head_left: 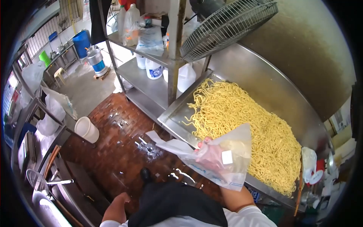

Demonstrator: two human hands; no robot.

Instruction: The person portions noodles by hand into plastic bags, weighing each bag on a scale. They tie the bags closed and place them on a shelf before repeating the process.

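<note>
My right hand (208, 153) grips a translucent plastic bag (236, 151) over the near edge of a metal tray (181, 111). Its fingertips show at the bag's left side, while the plastic covers the palm. A white square label is on the bag, and a loose end of plastic trails to the left. Behind the bag, a wide heap of yellow noodles (261, 128) lies in the tray. My left hand (123, 197) hangs low beside my dark apron, away from the tray; its fingers cannot be made out.
A metal shelf (145, 81) with bottles and jugs adjoins the tray's left end. A caged fan (230, 30) hangs over the tray. On the wet brick floor (109, 151) stands a white bucket (87, 129). Metal worktops line the left, and a stick leans at the tray's right end.
</note>
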